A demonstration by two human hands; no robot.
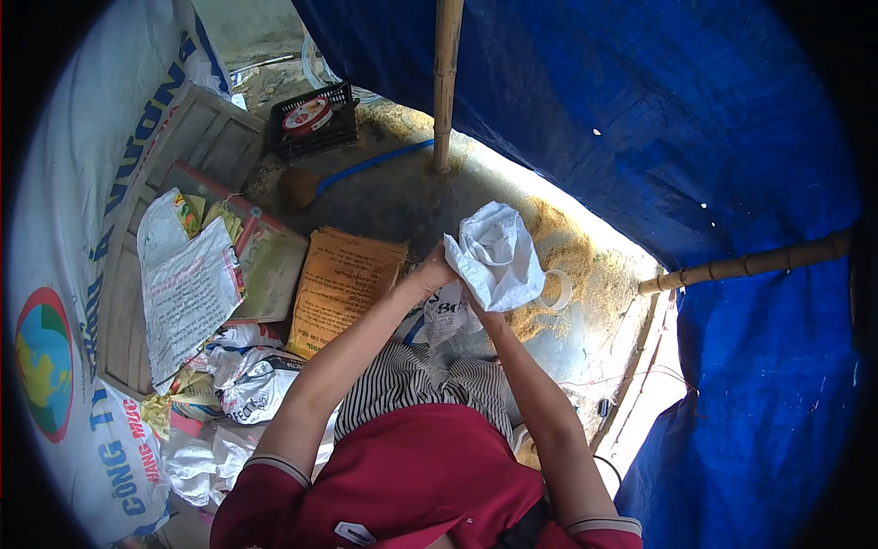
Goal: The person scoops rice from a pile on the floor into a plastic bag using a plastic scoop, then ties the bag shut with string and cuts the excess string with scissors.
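A white woven bag (501, 265) is held up in front of me, its mouth rolled open and facing up. My left hand (439, 267) grips the bag's left side, with most of the fingers hidden by it. Beneath the bag's lower edge is my right hand (485, 309), partly covered by the white material and holding it from below. Another white bag with dark print (448, 314) hangs or lies just below my hands, over the striped trousers (393, 380).
An orange printed sack stack (343, 288) and white printed sacks (192, 288) lie left. Behind are a black crate (315, 128) and a broom with a blue handle (375, 165). Bamboo poles (445, 87) and blue tarpaulin (677, 119) border the floor. A white ring-shaped object (560, 289) is beside the bag.
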